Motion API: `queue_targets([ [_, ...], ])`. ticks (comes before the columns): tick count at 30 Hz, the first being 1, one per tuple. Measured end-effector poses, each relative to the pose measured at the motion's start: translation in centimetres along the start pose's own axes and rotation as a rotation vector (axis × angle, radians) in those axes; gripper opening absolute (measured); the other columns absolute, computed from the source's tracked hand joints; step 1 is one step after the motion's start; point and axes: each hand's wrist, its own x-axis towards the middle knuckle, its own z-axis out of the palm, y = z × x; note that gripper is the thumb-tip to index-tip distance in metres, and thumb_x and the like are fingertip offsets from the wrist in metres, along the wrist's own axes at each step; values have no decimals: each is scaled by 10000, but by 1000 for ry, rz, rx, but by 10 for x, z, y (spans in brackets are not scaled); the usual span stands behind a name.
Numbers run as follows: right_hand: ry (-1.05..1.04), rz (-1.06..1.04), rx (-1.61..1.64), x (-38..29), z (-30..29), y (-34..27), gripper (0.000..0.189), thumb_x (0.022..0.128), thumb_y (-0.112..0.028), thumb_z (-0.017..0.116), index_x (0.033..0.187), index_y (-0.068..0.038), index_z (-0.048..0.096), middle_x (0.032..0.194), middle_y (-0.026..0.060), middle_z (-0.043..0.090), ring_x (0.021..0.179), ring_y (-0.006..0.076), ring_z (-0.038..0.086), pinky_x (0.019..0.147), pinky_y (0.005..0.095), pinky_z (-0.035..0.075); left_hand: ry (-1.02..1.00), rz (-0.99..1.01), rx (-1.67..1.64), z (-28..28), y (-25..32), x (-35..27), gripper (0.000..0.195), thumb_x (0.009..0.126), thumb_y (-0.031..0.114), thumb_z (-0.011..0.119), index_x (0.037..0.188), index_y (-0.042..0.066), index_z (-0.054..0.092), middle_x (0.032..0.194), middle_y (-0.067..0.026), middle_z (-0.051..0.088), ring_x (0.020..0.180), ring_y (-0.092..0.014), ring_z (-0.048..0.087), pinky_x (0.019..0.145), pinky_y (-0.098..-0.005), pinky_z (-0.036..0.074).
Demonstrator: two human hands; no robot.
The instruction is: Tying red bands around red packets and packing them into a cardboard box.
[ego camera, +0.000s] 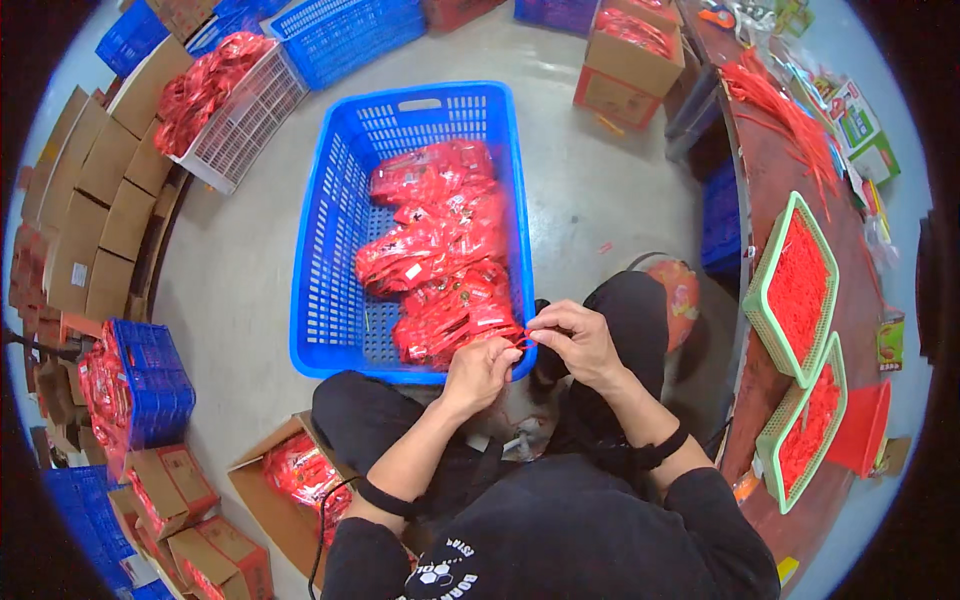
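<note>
Before me stands a blue plastic crate [306, 300] with slotted walls. Bundles of glossy red plastic packets [431, 247] lie along its right half, one behind another. At the near right corner, my left hand [480, 371] is closed with thumb and forefinger pinching a thin red strip [523, 339] beside the nearest bundle [457, 315]. My right hand [574, 337] pinches the strip's other side just over the crate's rim. Only a short loop of it shows between the fingertips; my fingers hide the rest.
On the right, a reddish-brown table [772, 450] bears two pale green baskets [795, 375] of short red strips and a heap of long red strips [787, 112]. An open carton of red packets [300, 465] sits by my left leg. Stacked cartons [97, 187] and a white crate [240, 127] line the left.
</note>
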Motion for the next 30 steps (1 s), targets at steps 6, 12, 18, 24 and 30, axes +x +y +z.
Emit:
queue_targets([
  [6,23,-93,-78,3,-1,1,136,717,-33,616,852,-21,633,770,90,586,698,167,566,617,257,446,36,134,131,-5,-2,7,241,836,209,516,685,22,535,544,-66,510,512,-180,511,495,-306,391],
  [12,-52,84,-33,-4,13,5,156,707,-59,637,858,-21,638,773,83,596,708,147,567,623,250,443,-53,117,30,-4,-9,6,181,821,205,546,793,27,566,610,-85,542,546,-175,537,521,-303,409],
  [18,-171,266,-253,-10,12,13,209,765,-253,588,789,-54,648,668,117,594,576,224,578,540,324,442,-18,40,-32,-9,10,1,352,781,163,588,1105,56,507,686,-106,575,611,-239,567,586,-318,449],
  [24,-300,-36,-472,-19,19,-13,311,784,-298,536,599,-48,549,623,139,545,598,313,549,522,396,422,-285,343,226,-15,11,7,179,657,109,592,816,37,555,809,-137,559,830,-317,509,764,-391,390],
  [30,-353,657,248,-10,3,-16,260,777,-200,561,583,-30,535,532,-7,420,456,85,387,436,258,312,-142,406,247,2,9,3,200,656,188,564,729,2,562,807,-168,567,871,-322,516,912,-406,338],
])
